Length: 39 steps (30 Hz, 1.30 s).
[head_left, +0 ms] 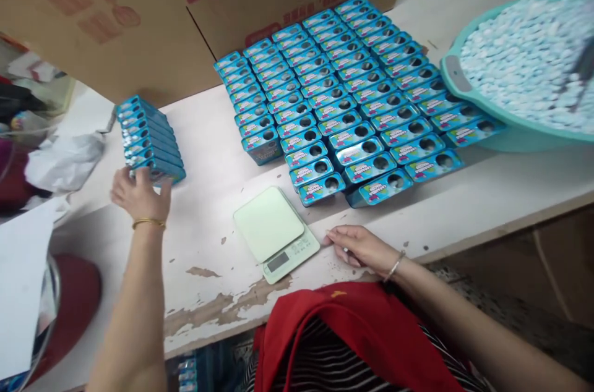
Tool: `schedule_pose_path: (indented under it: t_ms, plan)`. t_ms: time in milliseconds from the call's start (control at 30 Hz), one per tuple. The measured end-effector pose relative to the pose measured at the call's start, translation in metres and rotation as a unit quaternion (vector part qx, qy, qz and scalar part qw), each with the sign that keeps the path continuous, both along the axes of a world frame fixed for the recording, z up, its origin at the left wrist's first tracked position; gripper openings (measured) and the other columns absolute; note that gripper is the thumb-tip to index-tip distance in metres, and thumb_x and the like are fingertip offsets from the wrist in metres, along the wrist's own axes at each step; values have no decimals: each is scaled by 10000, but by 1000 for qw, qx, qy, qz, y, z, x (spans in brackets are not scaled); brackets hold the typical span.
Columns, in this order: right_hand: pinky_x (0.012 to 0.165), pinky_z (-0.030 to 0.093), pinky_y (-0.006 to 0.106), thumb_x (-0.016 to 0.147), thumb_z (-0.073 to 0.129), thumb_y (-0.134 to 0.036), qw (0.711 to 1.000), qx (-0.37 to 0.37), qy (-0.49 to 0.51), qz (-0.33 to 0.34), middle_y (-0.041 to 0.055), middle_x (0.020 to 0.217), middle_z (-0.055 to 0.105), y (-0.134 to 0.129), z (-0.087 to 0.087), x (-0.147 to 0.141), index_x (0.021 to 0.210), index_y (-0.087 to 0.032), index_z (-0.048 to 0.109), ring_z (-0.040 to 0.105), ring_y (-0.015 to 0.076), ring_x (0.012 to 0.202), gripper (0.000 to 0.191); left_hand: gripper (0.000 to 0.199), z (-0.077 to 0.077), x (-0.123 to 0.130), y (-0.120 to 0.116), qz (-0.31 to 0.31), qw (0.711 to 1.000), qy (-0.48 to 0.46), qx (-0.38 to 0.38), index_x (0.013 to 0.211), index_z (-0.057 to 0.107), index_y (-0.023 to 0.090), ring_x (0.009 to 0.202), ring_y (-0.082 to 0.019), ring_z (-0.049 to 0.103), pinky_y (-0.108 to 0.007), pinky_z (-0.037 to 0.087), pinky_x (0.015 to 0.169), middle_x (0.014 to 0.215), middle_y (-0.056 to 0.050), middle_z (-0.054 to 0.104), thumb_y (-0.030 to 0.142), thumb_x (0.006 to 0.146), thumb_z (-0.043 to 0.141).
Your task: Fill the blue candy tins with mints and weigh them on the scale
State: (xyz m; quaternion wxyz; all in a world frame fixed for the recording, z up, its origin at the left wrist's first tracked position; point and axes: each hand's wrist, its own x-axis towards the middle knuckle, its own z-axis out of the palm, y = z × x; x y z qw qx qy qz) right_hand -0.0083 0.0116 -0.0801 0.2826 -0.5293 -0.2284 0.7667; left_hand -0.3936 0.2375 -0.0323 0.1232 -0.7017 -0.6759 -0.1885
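Note:
My left hand [142, 194] is at the near end of a short row of blue tins [151, 138] on the left of the table. Its fingers and thumb are spread, and the fingertips touch or nearly touch the nearest tin. My right hand [359, 248] rests on the table with its fingers loosely curled together, and I see nothing in it. Just left of that hand lies a pale green kitchen scale [269, 225] with a bare platform and a dark display. Beyond the scale stand many blue tins [331, 107] in tight rows, each with a round dark window on top.
At the right, a turquoise tub [492, 126] is heaped with pale blue and white candies [524, 58]; a dark scoop [582, 73] sticks in them. A large cardboard box [185, 21] stands behind the tins. On the left are crumpled white plastic [65, 163] and a red bucket [77, 311].

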Motion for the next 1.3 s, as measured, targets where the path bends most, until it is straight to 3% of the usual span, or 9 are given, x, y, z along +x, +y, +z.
schedule_pose_path:
  t_ms: [167, 300, 400, 567, 700, 867, 1000, 1100, 1300]
  plan:
    - [375, 145, 181, 698, 611, -620, 1000, 11, 3, -14, -66, 486, 482, -2, -1, 2, 847, -127, 579, 317, 19, 340, 516, 315, 5, -5, 2, -79, 992, 81, -52, 935, 545, 136, 1307, -352, 328, -632, 168, 1085, 1329, -53, 448, 432, 857, 471]
    - [370, 160, 176, 720, 606, -596, 999, 20, 2, -26, -65, 495, 485, -4, -1, 2, 879, -125, 595, 327, 21, 344, 498, 303, 29, 13, -21, -95, 988, 90, -81, 870, 526, 174, 1060, -259, 532, -545, 340, 1018, 1004, -53, 555, 459, 852, 425]
    - [370, 182, 172, 738, 601, -573, 999, 30, 0, -29, -65, 495, 487, -5, -2, 2, 916, -121, 607, 336, 23, 348, 485, 294, 60, 44, -59, -144, 982, 93, -80, 846, 530, 226, 893, -225, 559, -399, 451, 804, 904, -57, 536, 510, 836, 455]
    - [359, 185, 170, 742, 607, -546, 999, 37, -4, -25, -63, 483, 490, -6, -6, 2, 876, -123, 611, 339, 24, 341, 444, 326, 98, 120, -117, -267, 948, 107, -136, 876, 524, 210, 767, -169, 545, -299, 419, 629, 897, -37, 562, 510, 887, 398]
    - [345, 171, 168, 726, 616, -559, 998, 60, 4, -29, -63, 468, 485, -8, -8, 2, 809, -122, 598, 329, 20, 329, 445, 244, 90, 164, -133, -323, 907, 177, -204, 892, 542, 195, 809, -194, 575, -313, 427, 647, 948, -61, 595, 405, 898, 418]
    - [336, 153, 166, 706, 633, -575, 997, 63, 14, -35, -65, 477, 495, -9, -8, 3, 800, -127, 590, 328, 19, 326, 459, 218, 78, 178, -134, -320, 894, 200, -241, 950, 539, 183, 823, -218, 593, -335, 442, 661, 941, -68, 612, 381, 875, 490]
    - [348, 160, 168, 702, 651, -566, 997, 60, 29, -38, -55, 492, 516, -9, -6, 5, 796, -129, 587, 332, 18, 338, 451, 444, 83, 157, -136, -309, 929, 49, -198, 1140, 497, 192, 913, -204, 608, -333, 483, 756, 1080, -73, 609, 494, 822, 562]
    - [363, 168, 168, 723, 657, -539, 997, 56, 44, -40, -40, 541, 544, -10, -5, 7, 826, -124, 591, 342, 13, 360, 433, 450, 80, 128, -142, -227, 957, -113, -138, 1160, 508, 204, 896, -159, 622, -303, 501, 794, 1075, -49, 624, 488, 816, 572]
    - [371, 163, 162, 732, 685, -457, 997, 48, 53, -24, 1, 680, 614, -13, -5, 11, 901, -135, 592, 387, 19, 425, 375, 368, 30, 71, -170, -25, 955, -240, -170, 990, 614, 201, 770, -130, 620, -270, 508, 739, 895, -22, 670, 503, 784, 574]
